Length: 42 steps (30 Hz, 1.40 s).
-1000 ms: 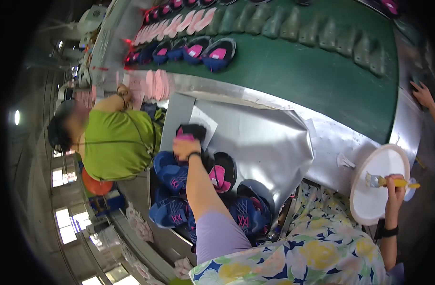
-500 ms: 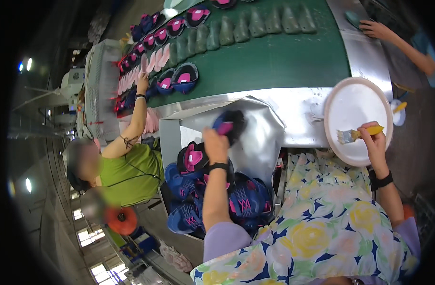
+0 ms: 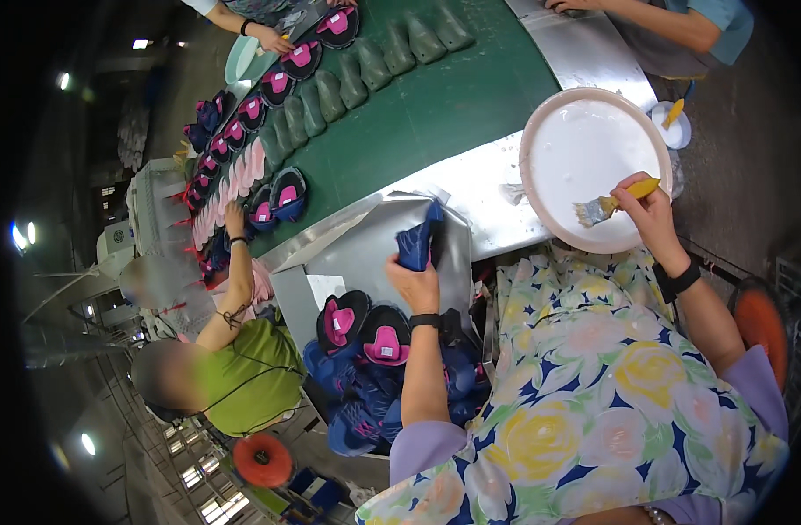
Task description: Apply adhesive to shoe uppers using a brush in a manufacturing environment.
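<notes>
My left hand (image 3: pixel 414 282) grips a navy shoe upper (image 3: pixel 418 240) and holds it up over the metal-lined box (image 3: pixel 365 241). A bit of pink shows along its edge. Below, the same box is heaped with more navy and pink shoe uppers (image 3: pixel 386 336). In my right hand (image 3: pixel 647 220) is the yellow handle of a paintbrush (image 3: pixel 604 206). Its pale, wet-looking bristles point left, above a large round basin (image 3: pixel 541 188) of white liquid.
Shoe lasts (image 3: pixel 374 66) and pink insoles (image 3: pixel 240 175) stand in rows on the green conveyor belt (image 3: pixel 457 114), with more uppers. A co-worker in a green top (image 3: pixel 256 376) reaches in at left. Other people's arms (image 3: pixel 663 22) work at the far side. A small white pot (image 3: pixel 676 131) with a yellow-handled brush stands right.
The upper in my left hand has turned upright and come into sharper view. My right hand still holds the brush over the basin. The whole view has swung to the right.
</notes>
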Each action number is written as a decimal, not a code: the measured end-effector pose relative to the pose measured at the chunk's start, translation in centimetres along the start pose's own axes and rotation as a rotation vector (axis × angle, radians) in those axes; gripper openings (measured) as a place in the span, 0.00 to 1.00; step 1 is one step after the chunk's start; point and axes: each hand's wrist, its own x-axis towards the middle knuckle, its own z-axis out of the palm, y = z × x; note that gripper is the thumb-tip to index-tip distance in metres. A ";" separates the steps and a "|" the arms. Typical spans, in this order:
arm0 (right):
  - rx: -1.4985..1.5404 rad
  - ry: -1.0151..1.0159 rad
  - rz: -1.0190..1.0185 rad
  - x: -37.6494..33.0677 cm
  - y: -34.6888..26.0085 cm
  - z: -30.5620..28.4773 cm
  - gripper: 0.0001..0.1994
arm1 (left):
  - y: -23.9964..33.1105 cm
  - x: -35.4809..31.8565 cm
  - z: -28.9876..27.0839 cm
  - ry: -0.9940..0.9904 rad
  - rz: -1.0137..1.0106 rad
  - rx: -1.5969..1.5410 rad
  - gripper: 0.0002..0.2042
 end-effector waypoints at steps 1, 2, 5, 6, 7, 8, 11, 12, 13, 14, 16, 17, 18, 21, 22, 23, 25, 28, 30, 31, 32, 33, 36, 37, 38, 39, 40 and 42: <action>0.009 -0.009 0.002 0.1 0.0 0.0 0.06 | 0.9 0.1 -1.1 0.185 0.331 0.231 0.29; 0.016 -0.010 0.003 0.2 0.1 0.0 0.06 | 0.8 -0.1 -1.4 0.185 0.333 0.238 0.29; 0.022 -0.004 -0.008 0.6 0.3 -0.2 0.06 | -0.4 -1.9 -1.4 -0.460 0.657 0.274 0.29; 0.020 -0.002 -0.010 0.7 0.4 -0.3 0.06 | -1.4 -3.0 -0.4 -0.419 0.693 0.151 0.27; 0.013 0.005 -0.006 0.6 0.6 -0.5 0.06 | -1.8 -2.6 0.1 -0.479 0.517 0.033 0.27; 0.015 0.018 0.002 0.6 0.7 -0.6 0.06 | -2.2 -2.2 0.6 -0.536 0.337 -0.082 0.26; -0.030 0.030 0.014 0.6 1.4 -1.7 0.06 | 1.5 0.3 0.9 -0.519 0.622 0.072 0.27; -0.034 0.043 0.018 1.0 1.8 -1.7 0.06 | 2.0 0.9 1.3 -0.528 0.631 0.066 0.27; -0.105 0.058 0.006 1.5 2.2 -1.4 0.07 | 2.4 1.5 1.8 -0.584 0.851 0.212 0.28; -0.182 0.078 -0.005 1.8 2.0 -1.1 0.07 | 2.9 2.0 2.4 -0.633 1.079 0.355 0.29; -0.206 0.085 -0.055 2.8 2.1 0.3 0.09 | 2.6 3.9 2.8 -0.793 0.919 0.399 0.28; -0.206 0.068 -0.092 3.5 2.3 1.5 0.09 | 0.7 5.4 3.0 -0.767 0.855 0.328 0.26; -0.194 0.034 -0.131 3.7 1.0 2.0 0.09 | 0.2 6.9 2.6 -0.739 0.804 0.282 0.24; -0.224 -0.048 -0.207 3.9 0.3 3.3 0.08 | 2.2 9.1 0.9 -0.500 0.553 -0.019 0.19; -0.355 -0.167 -0.355 4.4 0.7 3.1 0.07 | 4.1 10.0 -0.2 -0.633 0.225 -0.463 0.16; -0.484 -0.283 -0.502 5.0 1.2 3.0 0.07 | 6.1 10.7 -1.4 -0.736 -0.127 -0.891 0.13; -0.609 -0.323 -0.487 5.8 2.0 1.7 0.07 | 10.5 10.6 -4.2 -0.918 -0.435 -1.126 0.18; -0.742 -0.295 -0.518 7.3 2.4 -0.6 0.08 | 12.2 9.8 -6.4 -1.025 -0.447 -1.104 0.22; -0.510 -0.232 -0.334 7.8 -1.1 -2.4 0.08 | 11.9 8.7 -6.7 -1.119 -0.156 -1.073 0.26; -0.410 -0.209 -0.307 7.9 -2.7 -3.2 0.09 | 15.7 8.4 -5.4 -1.056 -0.667 -1.209 0.27; -0.404 -0.192 -0.313 8.3 -4.2 -3.1 0.09 | 14.6 9.7 -4.6 -1.616 -0.472 -1.519 0.27; -0.304 -0.235 -0.318 8.7 -5.7 -2.9 0.09 | 13.0 10.1 -4.2 -1.626 -0.460 -1.503 0.27; -0.106 -0.249 -0.335 9.1 -7.9 -3.5 0.11 | 18.7 7.9 -2.6 -1.220 -0.221 -0.918 0.25; -0.102 -0.235 -0.346 9.5 -8.0 -3.1 0.13 | 20.3 7.6 -2.8 -1.231 -0.104 -0.883 0.24; -0.100 -0.216 -0.345 9.6 -8.1 -3.3 0.13 | 21.4 7.4 -2.9 -1.240 0.011 -0.848 0.23; -0.141 -0.187 -0.299 9.5 -8.0 -3.3 0.13 | 22.0 7.4 -3.0 -1.220 0.112 -0.789 0.21; -0.179 -0.169 -0.258 9.3 -8.2 -3.2 0.14 | 22.5 7.2 -3.2 -1.221 0.118 -0.781 0.21; -0.140 -0.081 -0.291 8.8 -7.7 -2.9 0.16 | 23.7 5.9 -3.3 -1.011 0.093 -0.970 0.21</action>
